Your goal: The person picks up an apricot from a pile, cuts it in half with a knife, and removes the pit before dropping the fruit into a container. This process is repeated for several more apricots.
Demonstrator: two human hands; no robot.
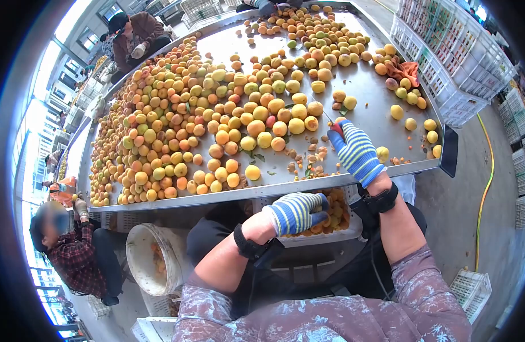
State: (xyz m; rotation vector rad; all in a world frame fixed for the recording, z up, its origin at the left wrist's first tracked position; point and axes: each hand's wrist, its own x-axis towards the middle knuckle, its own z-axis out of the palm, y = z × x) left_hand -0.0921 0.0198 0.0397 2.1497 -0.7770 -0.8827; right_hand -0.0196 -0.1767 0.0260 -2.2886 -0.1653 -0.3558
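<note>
My right hand (357, 153), in a blue, white and yellow striped glove, is closed around the red handle of a small knife (337, 127) above the near edge of the metal table (353, 178). The knife's thin blade points up and left toward the apricots (256, 127). Below the table edge, my left hand (298, 213), in a matching glove, hangs over a crate of apricots (336, 212). Its thumb is apart from the fingers, and nothing shows between them. Fruit scraps and pits (313, 159) lie left of my right hand.
A white bucket (154, 259) stands at lower left. Stacked white crates (444, 57) rise at right, near an orange cloth (403, 72) on the table. One person (74, 251) sits at left, another (138, 40) behind the table. A yellow hose (485, 188) crosses the floor.
</note>
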